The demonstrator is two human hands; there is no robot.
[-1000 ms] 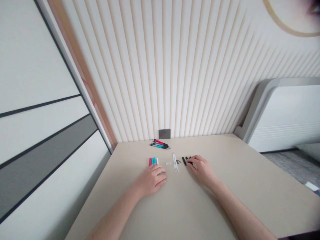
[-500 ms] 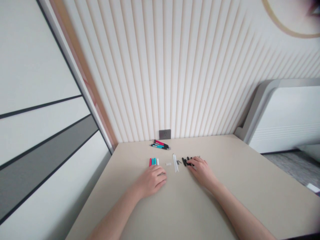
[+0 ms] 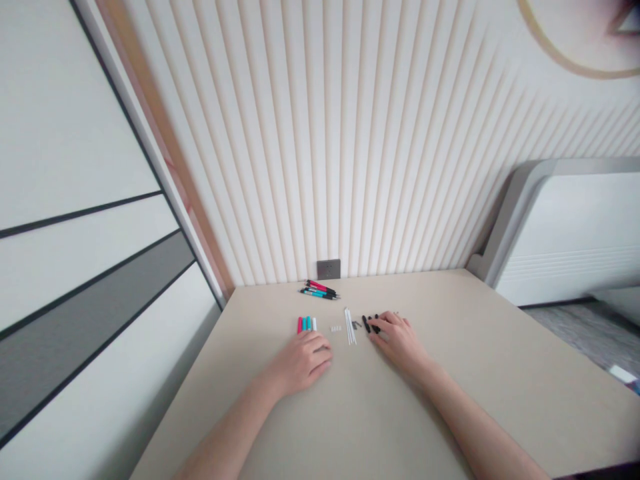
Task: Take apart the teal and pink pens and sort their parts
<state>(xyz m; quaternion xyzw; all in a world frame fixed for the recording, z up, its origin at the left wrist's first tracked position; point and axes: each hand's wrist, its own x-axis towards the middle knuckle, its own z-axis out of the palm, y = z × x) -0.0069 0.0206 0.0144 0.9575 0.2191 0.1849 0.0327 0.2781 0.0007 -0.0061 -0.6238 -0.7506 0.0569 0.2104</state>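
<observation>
My left hand (image 3: pixel 303 362) lies on the table with its fingers loosely bent and apart, nothing visible in them. Just beyond its fingertips is a row of short coloured pen barrels (image 3: pixel 303 325), red, teal and white. My right hand (image 3: pixel 399 339) reaches over several black pen parts (image 3: pixel 366 324), its thumb and fingers closed around one of them; the fingers partly hide the group. Between the hands lie thin white refills (image 3: pixel 350 327), several small whitish pieces (image 3: pixel 335 328) and small dark grey clips (image 3: pixel 356 325).
Several assembled pens (image 3: pixel 320 289), red and blue with black, lie at the back of the table (image 3: pixel 330 427). Behind them a dark socket (image 3: pixel 329 269) sits on the ribbed wall. A white cabinet (image 3: pixel 75 333) stands left, a pale headboard (image 3: pixel 570 227) right.
My right hand has shifted slightly left, and the black pen parts now lie closer together. The left hand stays where it was. The whole view has moved a little.
</observation>
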